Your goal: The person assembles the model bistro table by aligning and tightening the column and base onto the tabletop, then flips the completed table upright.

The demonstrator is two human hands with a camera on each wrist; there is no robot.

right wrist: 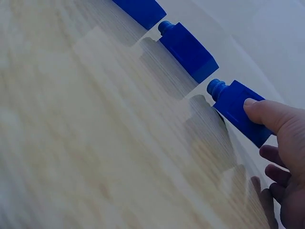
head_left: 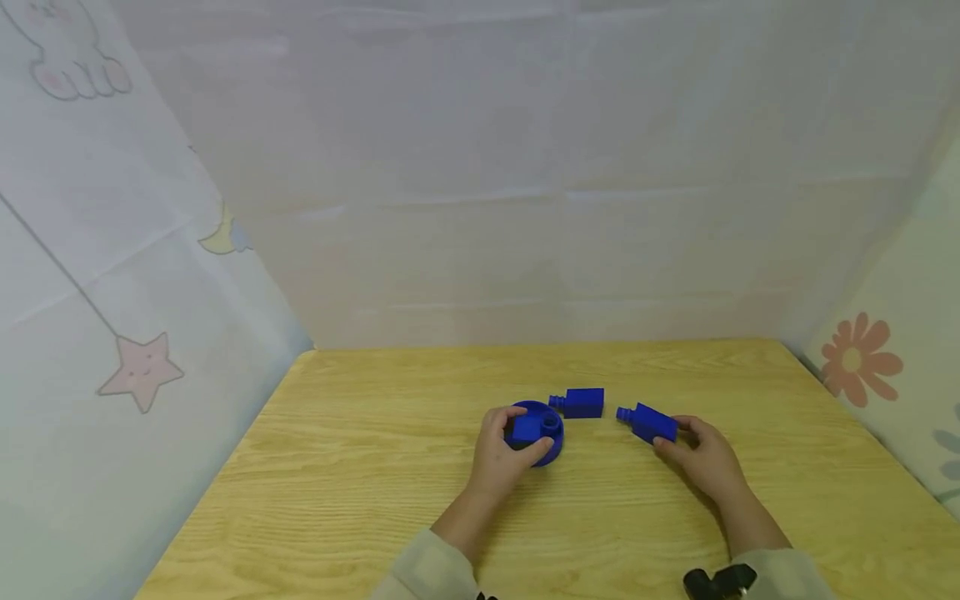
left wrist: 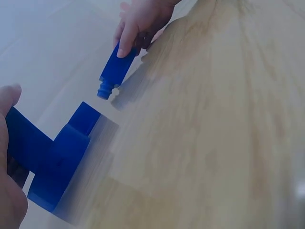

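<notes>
My left hand [head_left: 516, 442] grips a round blue base piece [head_left: 542, 433] on the wooden table [head_left: 360, 483], thumb on its near rim. In the left wrist view the left hand [left wrist: 5, 124] shows at the left edge against that blue piece [left wrist: 57, 162]. My right hand [head_left: 675, 437] pinches a small blue block with a round peg [head_left: 647, 422], which lies on the table with its peg pointing left. The right wrist view has the right hand's [right wrist: 274, 129] thumb on this block [right wrist: 233, 105]. A second pegged blue block [head_left: 581, 402] lies untouched between them.
Pale cloth walls with star and flower prints close in the table on the left, back and right. The second block [right wrist: 188, 47] lies just beyond the held one, with the base piece [right wrist: 138, 9] past it. Bare wood lies toward the near and side edges.
</notes>
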